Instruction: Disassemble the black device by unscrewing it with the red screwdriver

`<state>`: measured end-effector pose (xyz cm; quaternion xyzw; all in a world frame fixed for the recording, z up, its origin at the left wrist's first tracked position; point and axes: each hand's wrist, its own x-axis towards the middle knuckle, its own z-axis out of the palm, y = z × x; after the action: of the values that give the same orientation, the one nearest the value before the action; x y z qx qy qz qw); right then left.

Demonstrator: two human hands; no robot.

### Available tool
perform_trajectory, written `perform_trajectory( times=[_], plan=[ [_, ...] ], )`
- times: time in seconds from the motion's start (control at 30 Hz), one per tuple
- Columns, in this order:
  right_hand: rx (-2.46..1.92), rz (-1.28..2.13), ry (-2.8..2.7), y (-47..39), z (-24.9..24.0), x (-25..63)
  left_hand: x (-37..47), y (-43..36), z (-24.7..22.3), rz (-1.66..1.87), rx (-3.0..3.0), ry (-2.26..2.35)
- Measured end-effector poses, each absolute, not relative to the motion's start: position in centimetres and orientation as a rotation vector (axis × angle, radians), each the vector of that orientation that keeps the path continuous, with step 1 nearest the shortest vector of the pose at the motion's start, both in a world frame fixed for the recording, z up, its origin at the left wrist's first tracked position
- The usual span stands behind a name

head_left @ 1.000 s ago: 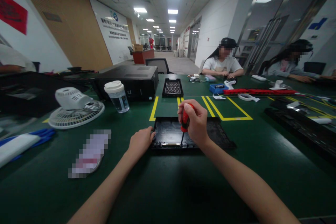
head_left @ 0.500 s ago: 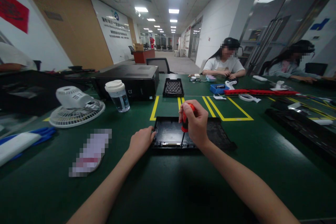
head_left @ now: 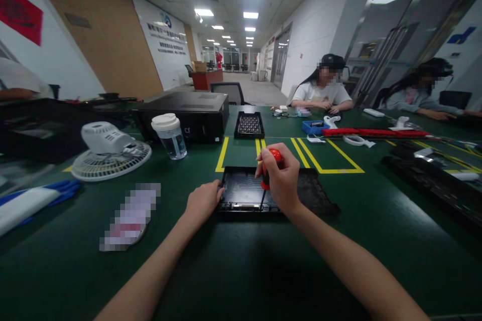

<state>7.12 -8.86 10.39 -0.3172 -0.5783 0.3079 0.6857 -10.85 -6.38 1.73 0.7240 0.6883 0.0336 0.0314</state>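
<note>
A shallow black plastic panel (head_left: 241, 183) with raised edges lies in front of me on the green table. My left hand (head_left: 203, 201) grips its left edge, thumb on the rim and the other fingers mostly hidden. Wrapped round the handle of a red and black screwdriver (head_left: 274, 155) is my right hand (head_left: 284, 178). The screwdriver stands nearly upright, its shaft pointing down to the near edge of the panel, beside a small metallic strip (head_left: 246, 206). Whether a screw is under the tip I cannot tell.
Beyond the panel sits a black tray (head_left: 249, 125) with small round pockets. At left are a lidded cup (head_left: 169, 135), a white fan (head_left: 109, 153) and a black computer case (head_left: 184, 115). Rightward lie a blue box (head_left: 314, 127) and a long black part (head_left: 433, 190). Other people sit across the table.
My right hand has turned slightly on the screwdriver handle. The panel and my left hand stay in place; the view has shifted very slightly.
</note>
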Motion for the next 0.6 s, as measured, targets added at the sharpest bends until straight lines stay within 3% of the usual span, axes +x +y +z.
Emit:
perform_trajectory(
  times=[0.6],
  plan=[
    [-0.792,0.640,-1.139,-8.89,10.35,6.97,-10.46,-6.63,2.24,0.066,2.200,2.136]
  ],
)
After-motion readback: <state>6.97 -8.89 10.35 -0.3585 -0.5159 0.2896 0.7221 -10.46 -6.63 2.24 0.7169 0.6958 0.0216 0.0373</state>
